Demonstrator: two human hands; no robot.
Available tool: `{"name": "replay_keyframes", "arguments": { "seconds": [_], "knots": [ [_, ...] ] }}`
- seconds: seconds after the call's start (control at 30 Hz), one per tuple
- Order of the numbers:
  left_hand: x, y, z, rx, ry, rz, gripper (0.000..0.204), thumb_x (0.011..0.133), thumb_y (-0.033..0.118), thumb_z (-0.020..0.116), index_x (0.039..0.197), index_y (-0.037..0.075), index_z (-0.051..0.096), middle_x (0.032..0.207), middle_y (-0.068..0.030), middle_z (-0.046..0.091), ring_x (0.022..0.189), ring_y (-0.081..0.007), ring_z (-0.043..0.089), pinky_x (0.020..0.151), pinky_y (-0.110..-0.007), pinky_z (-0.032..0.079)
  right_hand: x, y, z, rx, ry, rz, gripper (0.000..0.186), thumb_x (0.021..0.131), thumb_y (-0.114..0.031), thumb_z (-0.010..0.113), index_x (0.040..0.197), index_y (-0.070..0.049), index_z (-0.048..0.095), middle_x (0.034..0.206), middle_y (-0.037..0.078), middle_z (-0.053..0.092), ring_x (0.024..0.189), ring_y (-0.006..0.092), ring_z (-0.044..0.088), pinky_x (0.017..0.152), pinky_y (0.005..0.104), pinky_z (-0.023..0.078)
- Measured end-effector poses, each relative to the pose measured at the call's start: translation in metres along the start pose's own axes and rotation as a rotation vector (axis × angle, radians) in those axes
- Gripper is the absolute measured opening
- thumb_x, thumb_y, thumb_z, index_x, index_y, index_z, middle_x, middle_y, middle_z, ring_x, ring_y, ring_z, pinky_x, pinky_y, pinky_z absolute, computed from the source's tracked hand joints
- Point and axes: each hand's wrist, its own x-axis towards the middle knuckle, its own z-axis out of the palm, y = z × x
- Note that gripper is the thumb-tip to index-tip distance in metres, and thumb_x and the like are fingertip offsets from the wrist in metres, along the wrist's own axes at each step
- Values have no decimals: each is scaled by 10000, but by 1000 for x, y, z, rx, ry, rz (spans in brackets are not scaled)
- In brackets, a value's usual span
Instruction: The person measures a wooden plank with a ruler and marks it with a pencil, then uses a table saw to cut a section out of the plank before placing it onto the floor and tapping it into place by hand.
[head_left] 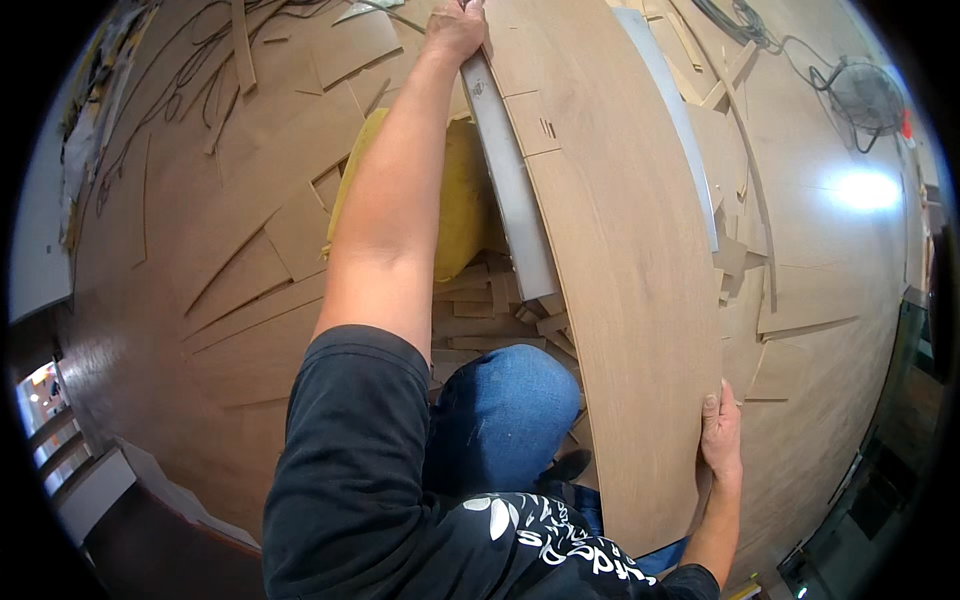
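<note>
My left hand [455, 30] is closed on the far left edge of a long light-brown wooden plank [625, 280], at the top of the view. My right hand [722, 430] grips the plank's right edge low in the view, thumb on top. Beneath the plank's left side runs a grey metal beam [510, 180], with a yellow object [365, 150] beside it, partly hidden by my left arm. A pale grey strip [675, 120] shows past the plank's right edge. My jean-clad knee [500, 400] is just left of the plank.
Loose boards and offcuts [240, 270] lie over the floor. Dark cables [190, 70] stretch across the upper left. A round wire-caged object [865, 100] with a cord is at the upper right. A step edge [180, 500] shows at the lower left.
</note>
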Motion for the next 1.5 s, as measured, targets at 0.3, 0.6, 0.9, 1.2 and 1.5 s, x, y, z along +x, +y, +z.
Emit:
{"name": "replay_keyframes", "arguments": {
  "seconds": [0.3, 0.6, 0.9, 1.2, 1.5],
  "knots": [
    [-6, 18, -8, -7, -57, -116, 325, 964, 235, 565, 1195, 33, 672, 1009, -196, 726, 963, -278, 698, 844, -365, 539, 0, 1, 2, 8, 2, -2, 594, 1036, -497, 475, 1354, 4, 511, 1115, 176, 704, 1017, 214, 643, 887, 359, 503],
    [-2, 5, -4, -28, -5, -26, 312, 966, 222, 564, 1192, 37, 673, 1023, -187, 728, 965, -273, 700, 857, -363, 542, 1, 1, 0, -14, -32, 37, 612, 1033, -515, 465, 1367, -4, 506, 1166, 173, 690, 1063, 224, 641, 898, 365, 503],
    [-7, 18, -7, -5, -24, -82, 319, 962, 230, 566, 1197, 43, 674, 1050, -183, 724, 1000, -278, 693, 871, -374, 535, 2, 12, 3, 7, -13, 10, 623, 1032, -520, 465, 1360, 9, 505, 1131, 184, 699, 1039, 222, 651, 881, 363, 510],
    [-6, 8, -5, 4, -6, -23, 316, 961, 235, 564, 1193, 47, 669, 1043, -187, 718, 999, -304, 689, 869, -387, 533, 1, 13, 3, 17, -9, 7, 623, 1030, -520, 472, 1359, 8, 503, 1087, 180, 716, 1017, 217, 663, 864, 361, 517],
    [-7, 15, -7, -15, -50, -25, 321, 962, 205, 562, 1218, 29, 644, 1092, -203, 708, 1038, -305, 679, 905, -379, 528, -1, 17, 3, -11, 9, -26, 633, 1032, -522, 466, 1354, 21, 504, 1096, 172, 712, 1013, 216, 655, 871, 362, 511]
  ]
}}
